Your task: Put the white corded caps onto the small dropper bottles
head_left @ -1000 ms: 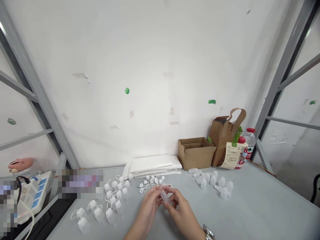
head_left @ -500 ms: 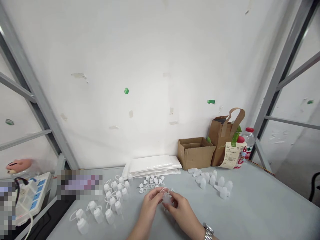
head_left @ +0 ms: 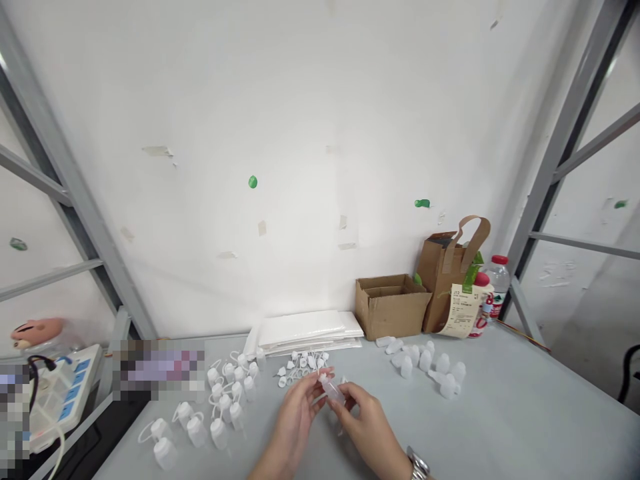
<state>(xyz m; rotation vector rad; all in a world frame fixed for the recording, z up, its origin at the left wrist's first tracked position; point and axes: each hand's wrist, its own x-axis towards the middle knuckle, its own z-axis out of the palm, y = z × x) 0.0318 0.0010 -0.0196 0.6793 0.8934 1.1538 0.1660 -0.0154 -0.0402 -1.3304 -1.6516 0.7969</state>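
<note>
Low over the grey table (head_left: pixel 500 413), both my hands meet around a small translucent plastic bottle (head_left: pixel 333 391). My right hand (head_left: pixel 363 417), with a watch on its wrist, grips the bottle's body from below. My left hand (head_left: pixel 299 407) pinches at the bottle's upper end, where a thin white loop shows. Several capped bottles (head_left: pixel 220 400) stand to the left of my hands. Loose white caps (head_left: pixel 303 363) lie just beyond my fingers. Several uncapped bottles (head_left: pixel 427 365) lie to the right.
A stack of white sheets (head_left: pixel 307 330) rests against the wall. A small open cardboard box (head_left: pixel 390 307), a brown paper bag (head_left: pixel 450 277) and two drink bottles (head_left: pixel 495 283) stand at the back right. Grey shelf posts flank the table; a power strip (head_left: pixel 60 387) lies far left.
The bottle has turned in my fingers and now lies slanted, its neck toward my left hand. Both hands stay in about the same spot.
</note>
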